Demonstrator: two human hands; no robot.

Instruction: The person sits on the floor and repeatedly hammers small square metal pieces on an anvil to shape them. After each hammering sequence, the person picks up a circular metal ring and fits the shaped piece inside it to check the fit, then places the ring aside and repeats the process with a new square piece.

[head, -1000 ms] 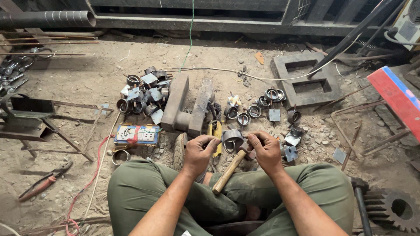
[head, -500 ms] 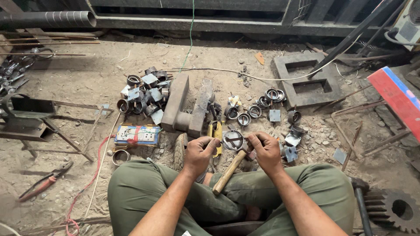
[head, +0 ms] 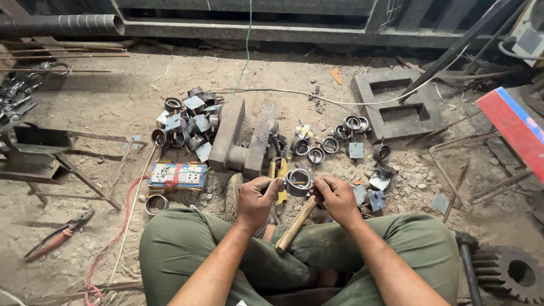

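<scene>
I sit on the dirt floor with both hands raised over my lap. My left hand [head: 258, 201] and my right hand [head: 336, 198] together grip a short metal ring [head: 298, 182] with a flat tab, held between them. A wooden hammer handle [head: 296, 224] slants down from under my right hand across my leg; its head is hidden. Just beyond the ring lie yellow-handled pliers [head: 280, 171] on the ground.
A heavy steel block [head: 245, 136] lies ahead. A pile of metal rings with plates [head: 187, 122] sits to its left, several rings [head: 334, 140] to its right. Also around: switchboard [head: 177, 175], red pliers [head: 55, 238], cast frame [head: 396, 107], gear wheel [head: 513, 273], metal stand [head: 34, 158].
The ring has risen slightly between my hands and turned so its opening faces up more. The hammer handle stays across my lap.
</scene>
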